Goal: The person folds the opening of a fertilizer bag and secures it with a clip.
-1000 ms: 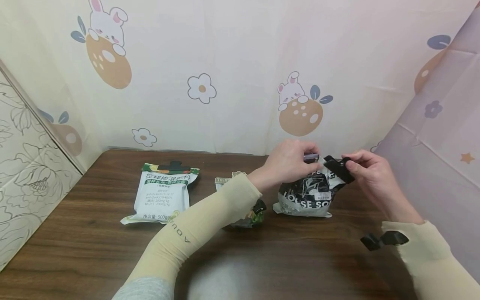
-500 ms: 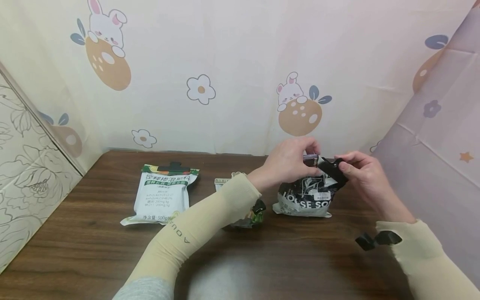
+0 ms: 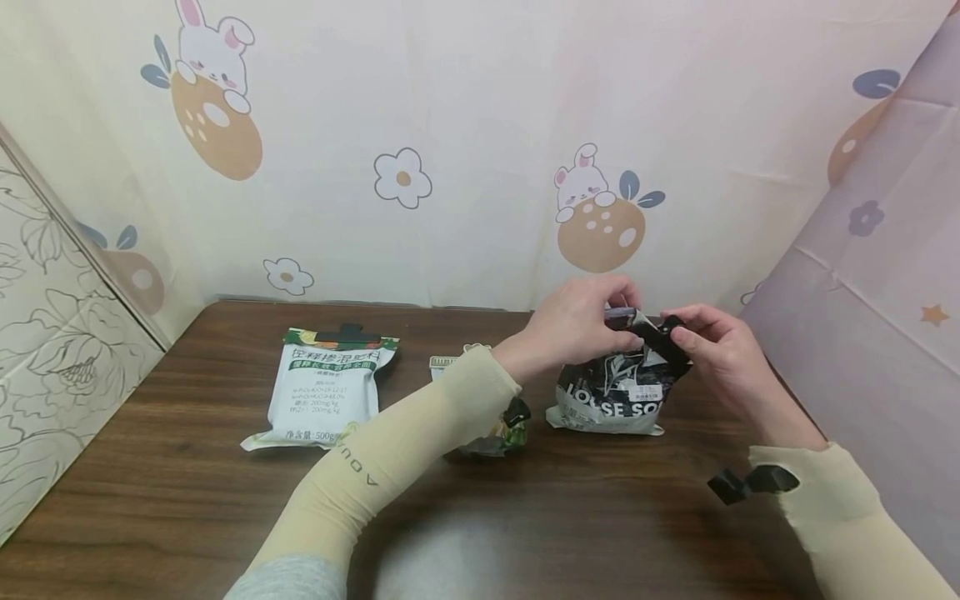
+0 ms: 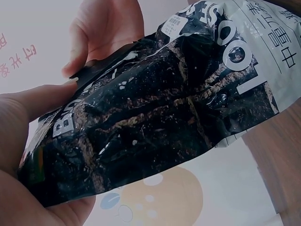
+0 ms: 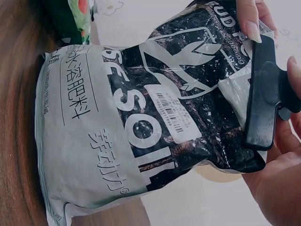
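Observation:
A black and white bag of loose soil stands on the table at the right. My left hand pinches its top edge on the left side. A wide black bag clip lies across the bag's top on the right. My right hand grips the clip's handles between thumb and fingers. In the left wrist view the bag's dark face fills the middle, its top creased, with the thumb of my left hand along the top edge. The clip is mostly hidden there.
A white fertilizer bag with a black clip on its top lies at the left of the brown table. Between the two bags, a smaller colourful packet is partly hidden behind my left forearm. A patterned curtain hangs behind.
My right hand and the black clip have shifted left, further onto the bag's top edge. The left hand keeps its hold almost unmoved.

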A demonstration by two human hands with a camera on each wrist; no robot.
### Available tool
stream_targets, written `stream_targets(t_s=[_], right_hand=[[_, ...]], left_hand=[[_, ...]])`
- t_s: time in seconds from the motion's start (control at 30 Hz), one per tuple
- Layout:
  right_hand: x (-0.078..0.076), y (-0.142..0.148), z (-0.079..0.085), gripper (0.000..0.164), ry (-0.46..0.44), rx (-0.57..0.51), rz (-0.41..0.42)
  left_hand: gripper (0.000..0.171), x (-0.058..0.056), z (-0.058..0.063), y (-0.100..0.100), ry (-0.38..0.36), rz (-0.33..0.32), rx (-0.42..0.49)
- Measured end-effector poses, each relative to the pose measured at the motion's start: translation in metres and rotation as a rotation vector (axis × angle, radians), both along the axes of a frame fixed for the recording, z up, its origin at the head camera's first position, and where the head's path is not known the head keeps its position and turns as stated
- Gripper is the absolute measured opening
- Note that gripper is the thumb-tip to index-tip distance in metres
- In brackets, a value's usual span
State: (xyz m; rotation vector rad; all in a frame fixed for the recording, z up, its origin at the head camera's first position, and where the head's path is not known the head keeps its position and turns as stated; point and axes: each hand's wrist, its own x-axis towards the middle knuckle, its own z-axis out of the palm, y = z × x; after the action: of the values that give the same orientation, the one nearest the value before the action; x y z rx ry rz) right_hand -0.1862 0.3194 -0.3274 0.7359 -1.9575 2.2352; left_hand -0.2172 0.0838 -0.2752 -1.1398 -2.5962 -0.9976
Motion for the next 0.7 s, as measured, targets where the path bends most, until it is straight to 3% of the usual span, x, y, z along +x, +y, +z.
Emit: stream_targets(t_s=[0.17,0.3,0.4,0.7], right_hand=[[-0.001,0.004,-0.002,0.033,-0.01,0.027,0.031],[0.0,0.007,-0.006,0.033,-0.023,0.091,-0.021],[0.001,0.01,-0.009,0.033,-0.017,0.206,-0.097],[0.001,0.018,-0.014,0.029,0.015,0.605,-0.266]], left_hand=[[0.028,0.0,0.001,-0.006,-0.038,-0.003,0.049],[0.022,-0.001,-0.003,-0.014,-0.05,-0.043,0.136],[0.022,-0.002,-0.007,-0.02,-0.073,-0.055,0.169],[0.038,-0.001,-0.021,-0.045,-0.209,0.064,0.131]])
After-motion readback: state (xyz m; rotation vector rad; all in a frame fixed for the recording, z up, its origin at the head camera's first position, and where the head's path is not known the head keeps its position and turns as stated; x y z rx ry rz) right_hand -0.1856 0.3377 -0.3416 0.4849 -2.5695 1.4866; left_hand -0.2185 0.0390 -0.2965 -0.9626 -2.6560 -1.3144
